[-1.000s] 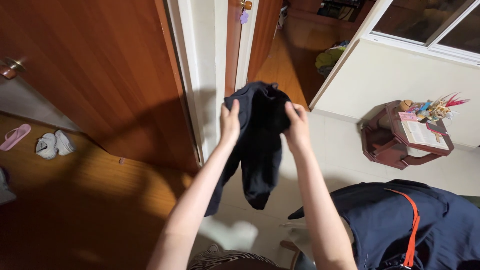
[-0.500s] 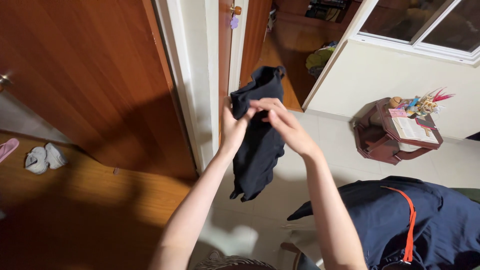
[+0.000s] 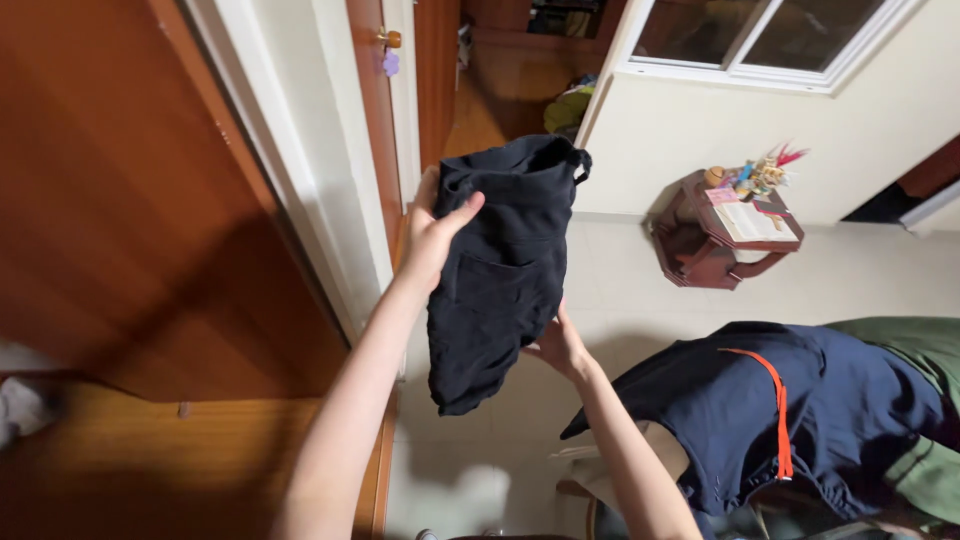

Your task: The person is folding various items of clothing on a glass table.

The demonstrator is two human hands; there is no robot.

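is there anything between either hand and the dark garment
Nothing visible. The left hand grips the black garment at its upper edge, and the right hand touches its lower part from beneath, both in direct contact.

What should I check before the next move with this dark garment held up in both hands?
1. Left hand grips the top edge of the black garment: ok.
2. Right hand supports the garment's lower side from beneath: ok.
3. Garment hangs off the tiled floor: ok.
4. Garment fully flat and unfolded: not ok, it hangs bunched.
5. Navy cloth with orange strap lies apart from the held garment: ok.
6. Which side of the garment faces out: cannot tell.
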